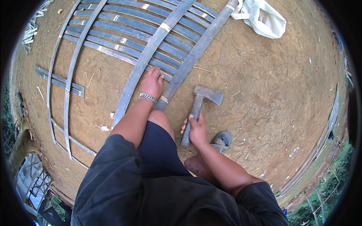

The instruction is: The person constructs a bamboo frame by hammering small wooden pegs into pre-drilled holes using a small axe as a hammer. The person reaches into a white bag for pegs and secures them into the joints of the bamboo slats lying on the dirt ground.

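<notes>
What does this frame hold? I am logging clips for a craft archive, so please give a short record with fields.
setting: outdoors, cracked bare earth
left hand: pressed flat on the ground between two long split bamboo slats, wearing a metal bracelet
right hand: gripped on the wooden handle of a hatchet, its head resting on the ground
other slats: thinner strips laid crosswise under the long ones
nearby: white bag at the top, grey sandal on a foot
</notes>
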The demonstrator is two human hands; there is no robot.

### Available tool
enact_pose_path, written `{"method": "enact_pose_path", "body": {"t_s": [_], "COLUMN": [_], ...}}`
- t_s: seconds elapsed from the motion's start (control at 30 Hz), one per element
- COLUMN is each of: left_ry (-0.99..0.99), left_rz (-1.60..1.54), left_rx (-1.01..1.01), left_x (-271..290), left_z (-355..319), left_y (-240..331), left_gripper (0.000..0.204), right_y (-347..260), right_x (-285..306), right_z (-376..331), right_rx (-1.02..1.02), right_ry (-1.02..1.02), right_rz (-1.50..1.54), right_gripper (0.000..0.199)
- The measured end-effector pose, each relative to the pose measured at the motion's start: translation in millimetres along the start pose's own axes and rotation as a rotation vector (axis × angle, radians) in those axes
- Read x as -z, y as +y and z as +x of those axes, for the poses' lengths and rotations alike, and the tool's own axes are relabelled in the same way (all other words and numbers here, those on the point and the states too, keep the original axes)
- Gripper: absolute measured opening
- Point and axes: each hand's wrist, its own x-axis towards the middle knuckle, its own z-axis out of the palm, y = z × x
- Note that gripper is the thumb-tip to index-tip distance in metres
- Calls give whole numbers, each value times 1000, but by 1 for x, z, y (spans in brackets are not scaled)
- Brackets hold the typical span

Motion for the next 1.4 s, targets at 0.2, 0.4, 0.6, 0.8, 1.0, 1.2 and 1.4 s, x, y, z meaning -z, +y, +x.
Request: {"method": "enact_pose_path", "body": {"t_s": [0.2,0.4,0.6,0.8,1.0,1.2,1.4], "left_ry": [-40,-17,8,-12,-5,-8,-4], "left_rz": [-54,-44,-44,-39,-37,-40,-47], "left_rx": [54,57,54,59,39,51,49], "left_x": [2,2,2,3,4,3,3], "left_z": [-3,-3,-1,-3,-4,-5,-6], "left_y": [12,11,9,9,8,7,7], "left_gripper": [11,10,11,11,11,10,9], "right_y": [2,1,0,2,3,6,6], "right_x": [4,7,8,9,8,12,13], "right_z": [2,2,1,2,2,5,5], "right_rx": [-11,-6,5,9,14,14,18], "right_ry": [-6,-15,-23,-25,-17,-25,-29], "right_rz": [4,-19,-53,-54,-69,-106,-99], "right_gripper": [17,17,17,17,17,17,17]}}
